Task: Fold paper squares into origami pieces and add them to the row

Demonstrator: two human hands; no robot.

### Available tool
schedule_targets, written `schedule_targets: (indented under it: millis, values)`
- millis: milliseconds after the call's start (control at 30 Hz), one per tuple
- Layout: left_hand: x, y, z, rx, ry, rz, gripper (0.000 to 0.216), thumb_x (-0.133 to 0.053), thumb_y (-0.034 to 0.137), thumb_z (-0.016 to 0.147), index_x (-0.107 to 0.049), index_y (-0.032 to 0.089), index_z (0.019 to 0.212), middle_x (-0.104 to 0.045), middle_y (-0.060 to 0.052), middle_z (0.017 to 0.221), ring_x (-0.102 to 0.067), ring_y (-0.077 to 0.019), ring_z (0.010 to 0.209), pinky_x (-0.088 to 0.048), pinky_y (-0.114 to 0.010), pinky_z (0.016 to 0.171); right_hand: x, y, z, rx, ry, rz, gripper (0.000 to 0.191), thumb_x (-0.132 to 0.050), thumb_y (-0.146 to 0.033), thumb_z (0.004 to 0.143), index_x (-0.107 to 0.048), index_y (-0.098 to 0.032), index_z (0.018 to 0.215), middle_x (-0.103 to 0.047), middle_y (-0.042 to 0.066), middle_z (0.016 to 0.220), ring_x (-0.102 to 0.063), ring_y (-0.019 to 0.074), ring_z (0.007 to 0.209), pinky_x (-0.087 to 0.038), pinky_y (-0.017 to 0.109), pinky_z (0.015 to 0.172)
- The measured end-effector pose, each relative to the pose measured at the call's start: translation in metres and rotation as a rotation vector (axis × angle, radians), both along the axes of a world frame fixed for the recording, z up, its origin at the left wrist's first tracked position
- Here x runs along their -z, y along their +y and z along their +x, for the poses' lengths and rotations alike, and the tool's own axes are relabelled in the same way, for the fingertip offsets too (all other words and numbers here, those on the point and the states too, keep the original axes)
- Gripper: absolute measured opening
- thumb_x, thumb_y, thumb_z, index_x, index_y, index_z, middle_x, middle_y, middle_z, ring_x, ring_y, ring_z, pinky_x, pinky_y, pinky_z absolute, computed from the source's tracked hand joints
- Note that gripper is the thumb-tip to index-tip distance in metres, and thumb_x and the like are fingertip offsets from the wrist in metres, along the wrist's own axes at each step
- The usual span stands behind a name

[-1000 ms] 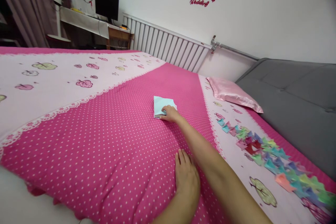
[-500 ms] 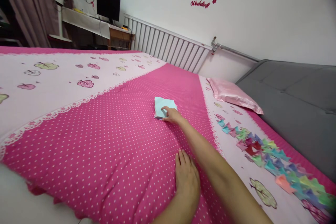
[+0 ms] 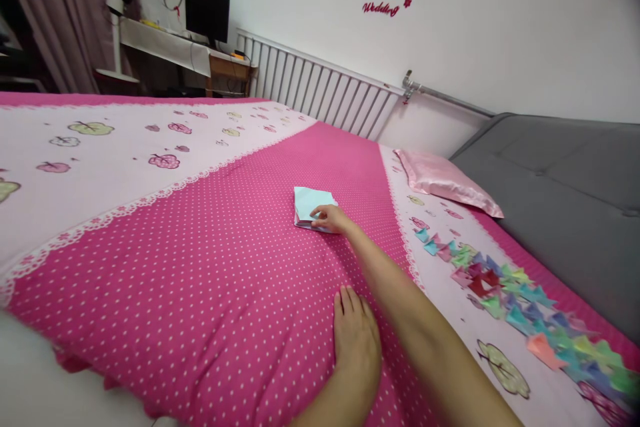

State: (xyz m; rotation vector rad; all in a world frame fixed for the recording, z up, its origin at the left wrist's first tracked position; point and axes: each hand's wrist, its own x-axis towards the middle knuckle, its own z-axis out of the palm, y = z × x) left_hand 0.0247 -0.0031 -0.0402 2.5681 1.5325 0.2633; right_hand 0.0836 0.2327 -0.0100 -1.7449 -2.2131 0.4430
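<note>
A small stack of light blue paper squares (image 3: 310, 203) lies on the pink dotted bedspread (image 3: 210, 260). My right hand (image 3: 331, 218) reaches far out and pinches the near corner of the stack's top sheets, fingers closed on the paper. Nearer to me, my left hand (image 3: 356, 341) lies flat on the bedspread with its fingers stretched out and nothing in it. A long row of folded paper pieces (image 3: 525, 310) in blue, green, pink and red runs along the pale strip at the right.
A pink satin pillow (image 3: 445, 180) lies at the far right by a grey headboard (image 3: 565, 193). A white radiator (image 3: 320, 87) lines the wall behind. A desk with a monitor (image 3: 207, 13) stands at the back left.
My right hand's fingers have shifted slightly on the paper stack and now grip its near corner. The left hand has stayed put. The view has barely moved.
</note>
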Motion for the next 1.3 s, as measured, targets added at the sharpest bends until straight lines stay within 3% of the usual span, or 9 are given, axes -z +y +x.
schedule_targets:
  millis: [533, 767, 1067, 1300]
  values:
    - [0.011, 0.001, 0.004, -0.014, -0.052, 0.051, 0.048, -0.048, 0.018, 0.075, -0.05, 0.008, 0.121, -0.044, -0.019, 0.13, -0.034, -0.0328, 0.124, -0.026, -0.048, 0.104, -0.007, -0.004, 0.001, 0.018, 0.022, -0.027, 0.04, -0.075, -0.028, 0.061, -0.066, -0.021, 0.099, -0.068, 0.002, 0.081, -0.06, 0.0127, 0.072, -0.041, 0.021, 0.064]
    - [0.007, -0.001, 0.002, 0.009, -0.039, 0.034, 0.052, -0.053, 0.017, 0.072, -0.049, 0.007, 0.123, -0.041, -0.02, 0.131, -0.031, -0.0344, 0.125, -0.024, -0.048, 0.104, -0.011, -0.006, -0.001, 0.01, 0.001, -0.04, 0.035, -0.071, -0.024, 0.066, -0.066, -0.02, 0.1, -0.069, 0.001, 0.077, -0.059, 0.0115, 0.069, -0.041, 0.02, 0.063]
    - [0.017, 0.0, 0.006, -0.021, -0.101, 0.073, 0.05, -0.052, 0.015, 0.072, -0.05, 0.008, 0.122, -0.043, -0.02, 0.131, -0.031, -0.0341, 0.125, -0.022, -0.052, 0.104, -0.014, -0.007, 0.0, -0.008, -0.039, -0.053, 0.032, -0.066, -0.025, 0.07, -0.065, -0.021, 0.103, -0.07, 0.0, 0.077, -0.058, 0.0102, 0.065, -0.04, 0.018, 0.06]
    - [0.01, 0.001, 0.002, -0.014, -0.089, 0.036, 0.048, -0.049, 0.016, 0.075, -0.05, 0.008, 0.122, -0.042, -0.019, 0.131, -0.032, -0.0326, 0.125, -0.025, -0.047, 0.104, -0.02, -0.016, -0.008, 0.081, -0.115, 0.089, 0.017, -0.055, -0.025, 0.077, -0.072, -0.022, 0.081, -0.067, -0.002, 0.07, -0.057, 0.013, 0.066, -0.038, 0.02, 0.061]
